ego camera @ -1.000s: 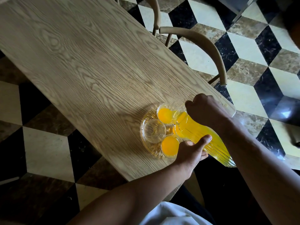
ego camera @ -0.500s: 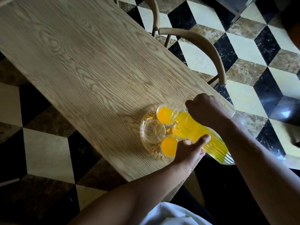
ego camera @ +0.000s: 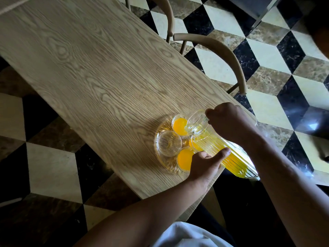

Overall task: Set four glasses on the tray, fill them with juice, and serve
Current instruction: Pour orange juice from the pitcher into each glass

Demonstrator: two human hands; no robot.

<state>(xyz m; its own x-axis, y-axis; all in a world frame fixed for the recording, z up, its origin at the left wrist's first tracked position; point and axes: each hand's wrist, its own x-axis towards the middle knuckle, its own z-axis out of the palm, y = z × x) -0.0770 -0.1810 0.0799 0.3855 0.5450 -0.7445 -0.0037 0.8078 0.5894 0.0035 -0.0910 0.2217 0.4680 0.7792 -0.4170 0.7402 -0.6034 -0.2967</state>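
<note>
A round clear glass tray (ego camera: 161, 130) sits near the table's near right corner with glasses on it. The far glass (ego camera: 179, 126) and the near glass (ego camera: 184, 158) hold orange juice. The left glass (ego camera: 169, 143) is empty. A further glass (ego camera: 193, 144) with juice shows only partly behind the pitcher. A ribbed glass pitcher (ego camera: 229, 157) of juice is tilted over the tray, spout above the far glass. My right hand (ego camera: 229, 122) grips its handle. My left hand (ego camera: 206, 163) supports the pitcher's body from below.
The wooden table (ego camera: 92, 73) stretches away to the upper left. A curved wooden chair back (ego camera: 219, 50) stands along the table's right edge, with a second chair (ego camera: 169, 15) further back. Checkered marble floor surrounds the table.
The pitcher has tipped back up a little and its spout has shifted over the far glass. Both hands kept their hold.
</note>
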